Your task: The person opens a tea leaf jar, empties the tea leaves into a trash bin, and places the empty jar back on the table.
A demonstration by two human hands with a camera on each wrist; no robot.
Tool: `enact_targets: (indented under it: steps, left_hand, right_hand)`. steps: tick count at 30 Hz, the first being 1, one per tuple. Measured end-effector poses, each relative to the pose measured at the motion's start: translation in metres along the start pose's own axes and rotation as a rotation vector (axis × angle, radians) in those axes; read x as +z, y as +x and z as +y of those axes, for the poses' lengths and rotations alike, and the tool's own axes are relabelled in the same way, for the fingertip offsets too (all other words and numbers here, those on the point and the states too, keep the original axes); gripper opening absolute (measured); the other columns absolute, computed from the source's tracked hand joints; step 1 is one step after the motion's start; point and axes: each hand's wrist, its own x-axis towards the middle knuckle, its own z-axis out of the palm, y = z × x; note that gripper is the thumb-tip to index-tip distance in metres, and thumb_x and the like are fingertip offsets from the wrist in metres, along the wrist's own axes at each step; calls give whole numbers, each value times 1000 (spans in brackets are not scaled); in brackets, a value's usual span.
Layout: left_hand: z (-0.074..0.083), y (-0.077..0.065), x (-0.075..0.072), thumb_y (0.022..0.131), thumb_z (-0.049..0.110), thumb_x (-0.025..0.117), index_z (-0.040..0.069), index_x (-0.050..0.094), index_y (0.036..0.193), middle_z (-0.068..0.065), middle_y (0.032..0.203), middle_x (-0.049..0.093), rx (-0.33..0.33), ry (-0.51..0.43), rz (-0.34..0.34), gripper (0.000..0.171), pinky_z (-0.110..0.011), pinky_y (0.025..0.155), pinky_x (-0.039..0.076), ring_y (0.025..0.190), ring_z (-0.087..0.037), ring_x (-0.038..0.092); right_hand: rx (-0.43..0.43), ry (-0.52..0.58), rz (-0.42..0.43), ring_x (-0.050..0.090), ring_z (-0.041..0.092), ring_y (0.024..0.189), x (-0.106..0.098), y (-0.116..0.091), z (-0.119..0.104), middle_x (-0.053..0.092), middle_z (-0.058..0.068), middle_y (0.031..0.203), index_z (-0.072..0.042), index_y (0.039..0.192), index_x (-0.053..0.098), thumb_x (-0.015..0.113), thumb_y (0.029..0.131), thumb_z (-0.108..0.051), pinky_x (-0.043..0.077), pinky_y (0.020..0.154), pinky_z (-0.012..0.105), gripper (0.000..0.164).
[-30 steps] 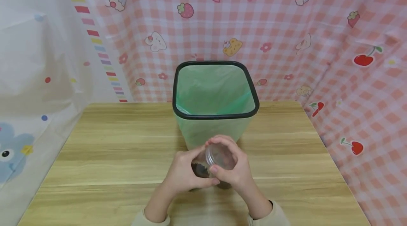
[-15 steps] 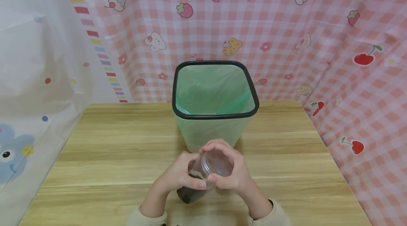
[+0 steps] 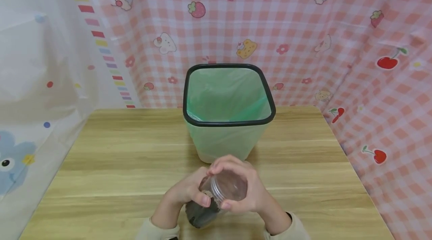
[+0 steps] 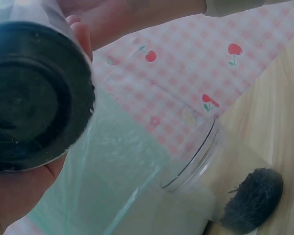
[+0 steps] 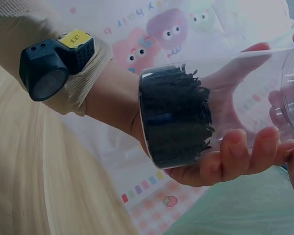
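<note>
My left hand (image 3: pixel 189 189) grips a clear, round plastic jar (image 3: pixel 206 210) that lies tilted, its bottom toward my body and left. Dark thin shreds (image 5: pixel 176 117), like dry tea leaves, are packed in the bottom end. At the threaded, transparent far end, my right hand (image 3: pixel 251 185) curls its fingers and thumb round the jar. Whether a lid sits there I cannot tell. In the left wrist view, the held jar's dark base (image 4: pixel 34 98) faces the camera. A second clear jar (image 4: pixel 255 196) with dark shreds in its bottom stands on the table, mostly hidden in the head view.
Behind my hands stands a bin (image 3: pixel 222 140) with a black rim and a green liner bag. The wooden table (image 3: pixel 118 168) meets a pink checked cloth (image 3: pixel 216 26) at the back and right. A small camera (image 5: pixel 49 78) is strapped on my left sleeve.
Both hands have shifted a little toward my body with the jar. Its dark end has swung out to the left and nearer to me, below my left hand. The bin has stayed put.
</note>
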Motion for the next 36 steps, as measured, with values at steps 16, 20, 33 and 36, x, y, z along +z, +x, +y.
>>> enact_targets:
  steps: [16,20,33,36]
  left_hand:
    - [30,2,13,69,29,81,13,61,120,2,104,67,-88,638,524,57,-29,77,52,91,-12,63]
    - [24,7,21,68,41,80,12,61,116,2,96,67,60,922,593,59,-22,70,51,81,-8,62]
    - [18,7,30,70,43,78,4,59,120,-5,99,69,178,999,592,66,-21,72,53,86,-13,66]
    - [18,6,30,69,41,80,1,58,123,-8,103,69,179,968,566,70,-21,74,52,89,-14,66]
  right_hand:
    - [234,-87,333,30,27,134,6,-8,-11,30,24,143,11,141,22,61,91,-23,28,108,30,71]
    - [286,-66,408,34,26,132,10,-6,-12,32,24,143,8,143,19,66,88,-26,29,107,29,80]
    - [295,-104,353,52,26,112,4,-4,-9,54,17,116,8,119,52,71,81,-10,39,99,31,46]
    - [253,-105,317,53,25,110,2,-5,-7,55,16,114,8,116,52,71,82,-14,40,99,32,45]
